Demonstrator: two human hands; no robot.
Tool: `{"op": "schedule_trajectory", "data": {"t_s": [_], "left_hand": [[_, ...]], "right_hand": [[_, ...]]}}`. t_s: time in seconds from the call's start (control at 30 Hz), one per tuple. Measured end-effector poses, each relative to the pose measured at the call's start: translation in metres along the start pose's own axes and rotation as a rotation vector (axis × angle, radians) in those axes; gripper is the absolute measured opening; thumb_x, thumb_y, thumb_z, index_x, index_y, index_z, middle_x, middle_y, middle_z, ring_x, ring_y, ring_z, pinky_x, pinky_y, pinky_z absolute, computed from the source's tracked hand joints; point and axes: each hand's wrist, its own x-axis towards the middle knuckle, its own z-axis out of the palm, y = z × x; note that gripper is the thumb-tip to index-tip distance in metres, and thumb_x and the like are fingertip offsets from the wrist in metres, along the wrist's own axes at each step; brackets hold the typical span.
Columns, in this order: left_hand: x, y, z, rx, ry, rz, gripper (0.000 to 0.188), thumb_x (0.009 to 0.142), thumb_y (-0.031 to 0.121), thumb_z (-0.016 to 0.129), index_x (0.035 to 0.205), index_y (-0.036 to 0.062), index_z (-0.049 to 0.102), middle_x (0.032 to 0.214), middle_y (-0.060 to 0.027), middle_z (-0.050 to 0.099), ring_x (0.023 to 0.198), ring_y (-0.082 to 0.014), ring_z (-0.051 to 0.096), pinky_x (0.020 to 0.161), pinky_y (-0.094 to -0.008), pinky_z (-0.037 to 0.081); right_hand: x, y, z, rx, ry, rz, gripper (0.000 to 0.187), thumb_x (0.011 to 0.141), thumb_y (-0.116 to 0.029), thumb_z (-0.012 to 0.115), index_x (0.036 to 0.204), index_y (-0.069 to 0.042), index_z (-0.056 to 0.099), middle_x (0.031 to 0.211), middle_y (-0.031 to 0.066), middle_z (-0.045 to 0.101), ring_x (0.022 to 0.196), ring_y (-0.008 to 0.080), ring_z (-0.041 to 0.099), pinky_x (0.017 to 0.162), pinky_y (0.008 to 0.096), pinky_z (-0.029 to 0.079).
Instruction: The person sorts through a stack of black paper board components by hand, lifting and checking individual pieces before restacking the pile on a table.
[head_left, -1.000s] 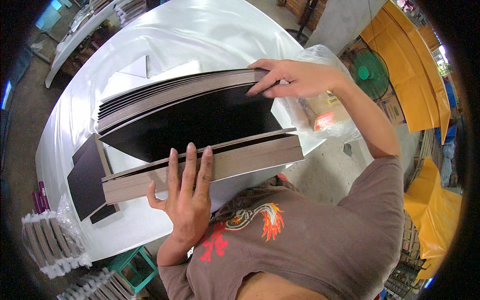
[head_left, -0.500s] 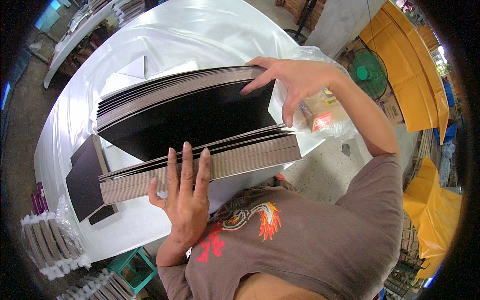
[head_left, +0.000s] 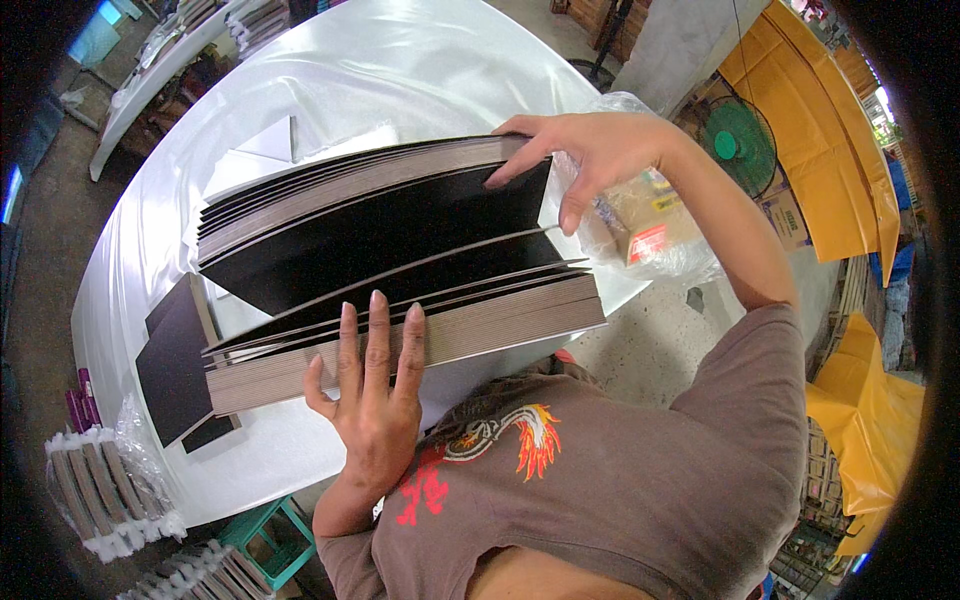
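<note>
Two thick bundles of black boards with grey edges stand tilted apart in a V over the table. My left hand [head_left: 375, 395] lies against the grey edges of the near bundle [head_left: 500, 312], its fingers stretched and spread. At the right end of the far bundle [head_left: 420, 160], my right hand [head_left: 605, 160] has its fingers straddling the boards, one on the black inner face. Its thumb touches the right end of a single loose board [head_left: 400, 268] that leans between the bundles. Several board edges fan slightly on top of the near bundle.
Glossy white cloth [head_left: 400, 50] covers the table. A dark-faced block [head_left: 175, 365] lies at its left. A plastic-wrapped package [head_left: 650, 225] is beyond the right end. Wrapped bundles [head_left: 110, 490] and a green stool [head_left: 265, 540] stand lower left; a green fan [head_left: 735, 145] is at right.
One board has lifted away from the near bundle toward the far one, and my right thumb has risen slightly with it. My left hand stays on the near edges.
</note>
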Motion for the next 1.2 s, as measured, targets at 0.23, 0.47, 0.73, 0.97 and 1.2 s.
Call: {"op": "schedule_trajectory", "data": {"t_s": [0.23, 0.47, 0.73, 0.97, 1.2], "left_hand": [[0.000, 0.001, -0.001, 0.003, -0.008, -0.005, 0.045, 0.085, 0.011, 0.057, 0.128, 0.0234, 0.051, 0.137, -0.0052, 0.045, 0.128, -0.0222, 0.041, 0.102, -0.0461, 0.016], [0.002, 0.002, -0.004, 0.004, -0.029, -0.002, 0.043, 0.085, 0.012, 0.055, 0.126, 0.0236, 0.053, 0.138, -0.0079, 0.045, 0.128, -0.0244, 0.040, 0.102, -0.0480, 0.014], [0.004, 0.003, -0.002, -0.017, -0.040, -0.008, 0.043, 0.085, 0.010, 0.053, 0.125, 0.0243, 0.054, 0.138, -0.0093, 0.044, 0.130, -0.0273, 0.038, 0.102, -0.0484, 0.013], [0.001, 0.005, 0.004, -0.037, 0.054, -0.033, 0.049, 0.083, 0.006, 0.056, 0.125, 0.0301, 0.054, 0.140, 0.0009, 0.042, 0.134, -0.0263, 0.030, 0.105, -0.0505, 0.009], [0.004, 0.008, 0.001, 0.048, 0.044, -0.021, 0.046, 0.085, 0.012, 0.057, 0.127, 0.0294, 0.053, 0.139, 0.0059, 0.042, 0.134, -0.0260, 0.030, 0.104, -0.0515, 0.004]], "right_hand": [[0.002, 0.008, 0.002, 0.469, 0.055, 0.021, 0.051, 0.072, -0.018, 0.071, 0.121, -0.010, 0.058, 0.133, 0.0187, 0.042, 0.121, 0.0280, 0.043, 0.100, 0.0355, 0.035], [-0.004, -0.001, 0.011, 0.200, 0.096, 0.006, 0.063, 0.065, -0.032, 0.077, 0.122, -0.009, 0.057, 0.137, 0.0196, 0.033, 0.126, 0.0328, 0.036, 0.105, 0.0377, 0.028], [-0.012, -0.009, 0.011, 0.045, 0.105, -0.058, 0.074, 0.059, -0.029, 0.080, 0.126, -0.011, 0.053, 0.138, 0.0193, 0.033, 0.126, 0.0328, 0.036, 0.105, 0.0380, 0.028], [-0.011, -0.012, 0.008, 0.243, 0.078, 0.034, 0.049, 0.076, 0.000, 0.060, 0.123, -0.013, 0.056, 0.137, 0.0155, 0.036, 0.117, 0.0266, 0.045, 0.097, 0.0328, 0.036], [-0.020, -0.022, 0.011, 0.014, 0.123, -0.067, 0.079, 0.055, -0.039, 0.081, 0.123, -0.009, 0.055, 0.133, 0.0243, 0.037, 0.121, 0.0356, 0.041, 0.103, 0.0395, 0.032]]}}
